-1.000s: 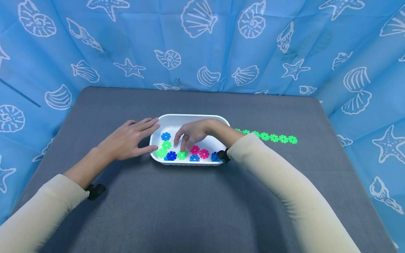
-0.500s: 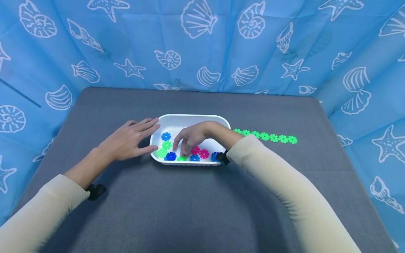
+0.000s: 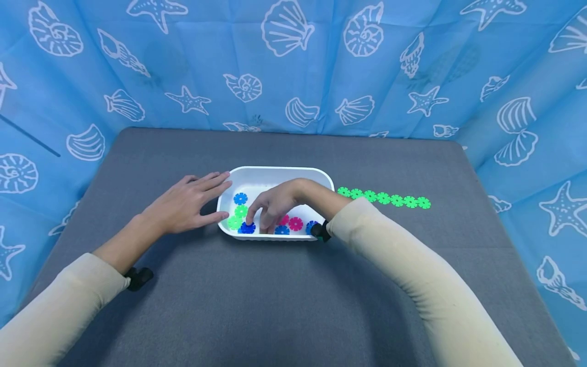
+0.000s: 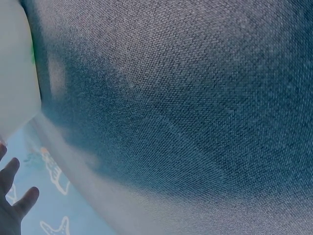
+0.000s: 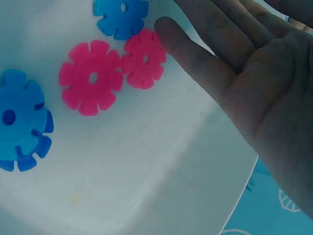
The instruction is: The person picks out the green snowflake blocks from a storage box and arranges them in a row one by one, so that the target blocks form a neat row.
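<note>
My left hand lies with fingers extended at the left end of a white tray, fingertips and thumb at the rim. Inside the tray reaches my right hand, palm down. One of its fingertips is right at a dark blue notched plastic disc; another points down by the front wall, hiding the spot beneath. In the right wrist view its fingers look fairly straight, close to a pink disc and a blue disc. Green discs and a blue disc sit at the tray's left.
A row of several green discs lies on the grey cloth-covered table right of the tray. Another blue disc is in the tray's right front corner, near the wrist camera. A blue shell-patterned curtain stands behind.
My right hand has shifted slightly left and toward the tray's front wall. A green disc visible under its fingers before is now hidden. The left hand stays at the rim.
</note>
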The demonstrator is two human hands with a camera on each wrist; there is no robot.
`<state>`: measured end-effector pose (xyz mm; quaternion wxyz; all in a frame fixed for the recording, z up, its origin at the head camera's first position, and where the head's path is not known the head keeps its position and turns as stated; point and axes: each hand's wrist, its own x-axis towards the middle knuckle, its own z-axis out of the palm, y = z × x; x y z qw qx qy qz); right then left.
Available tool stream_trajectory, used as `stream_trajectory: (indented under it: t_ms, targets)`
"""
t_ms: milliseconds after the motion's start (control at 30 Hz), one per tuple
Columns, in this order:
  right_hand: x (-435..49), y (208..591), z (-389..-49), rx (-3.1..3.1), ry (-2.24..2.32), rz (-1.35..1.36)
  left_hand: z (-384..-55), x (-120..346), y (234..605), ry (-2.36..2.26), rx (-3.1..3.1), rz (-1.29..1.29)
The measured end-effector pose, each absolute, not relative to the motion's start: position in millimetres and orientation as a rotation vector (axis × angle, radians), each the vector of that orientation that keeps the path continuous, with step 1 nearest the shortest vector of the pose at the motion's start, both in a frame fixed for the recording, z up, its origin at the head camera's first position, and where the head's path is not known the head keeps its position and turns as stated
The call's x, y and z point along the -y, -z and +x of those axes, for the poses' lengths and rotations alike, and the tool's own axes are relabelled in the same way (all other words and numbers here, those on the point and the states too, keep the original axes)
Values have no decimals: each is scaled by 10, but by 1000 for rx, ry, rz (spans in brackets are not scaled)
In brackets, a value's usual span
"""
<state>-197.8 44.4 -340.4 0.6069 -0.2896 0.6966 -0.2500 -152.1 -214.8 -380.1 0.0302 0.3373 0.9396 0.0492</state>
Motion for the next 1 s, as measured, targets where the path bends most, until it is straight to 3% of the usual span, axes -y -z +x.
stream_trajectory:
  t_ms: [1000]
  targets:
    - [-489,3327,-1915,-1690,588,-852,-1511,2147,3795,-161,-2900,1048]
